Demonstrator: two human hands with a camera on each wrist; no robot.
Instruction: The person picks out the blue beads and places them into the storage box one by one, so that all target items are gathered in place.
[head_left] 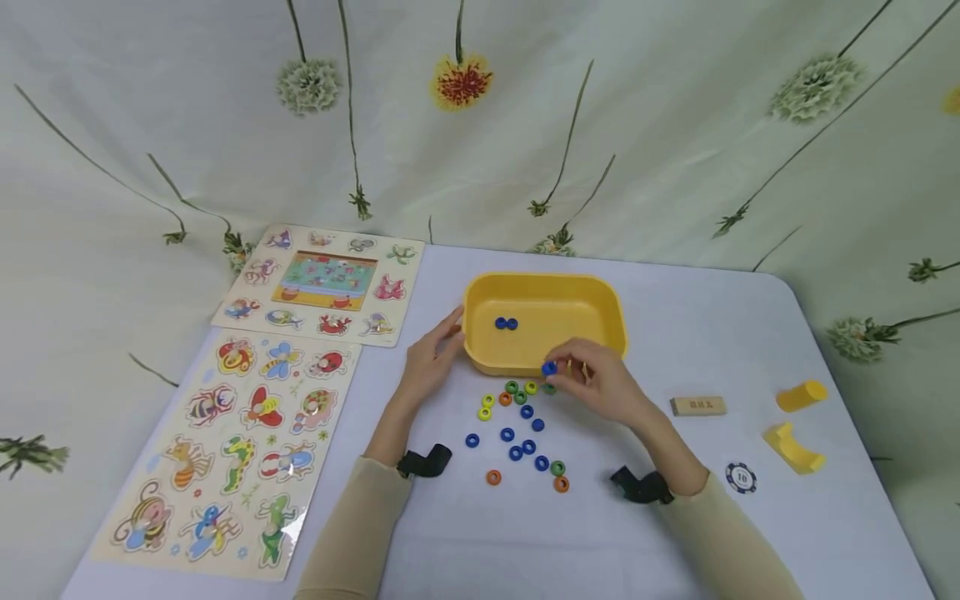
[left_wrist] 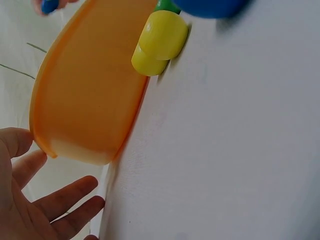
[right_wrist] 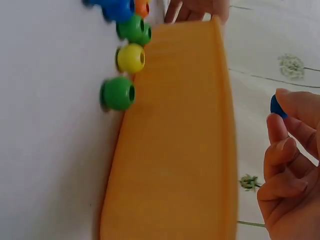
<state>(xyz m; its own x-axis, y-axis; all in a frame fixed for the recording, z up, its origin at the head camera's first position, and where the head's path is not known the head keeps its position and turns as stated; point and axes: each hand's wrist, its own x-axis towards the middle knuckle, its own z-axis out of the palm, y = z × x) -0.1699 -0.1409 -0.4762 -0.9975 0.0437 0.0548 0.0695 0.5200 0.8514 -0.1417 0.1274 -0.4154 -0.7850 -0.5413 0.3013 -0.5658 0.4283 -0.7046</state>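
Observation:
My right hand pinches a blue bead between thumb and forefinger, above the near rim of a yellow tray. In the right wrist view, the held bead is higher than the tray wall, and the other fingers are curled. My left hand is at the tray's left end. The left wrist view shows its thumb and forefinger touching the rim, with the other fingers spread. Two blue beads sit side by side inside the tray.
Loose blue, green, yellow and orange beads lie in front of the tray. Two picture puzzle boards are on the left. At right are a wooden block, a poker chip, a yellow cylinder and a yellow arch block.

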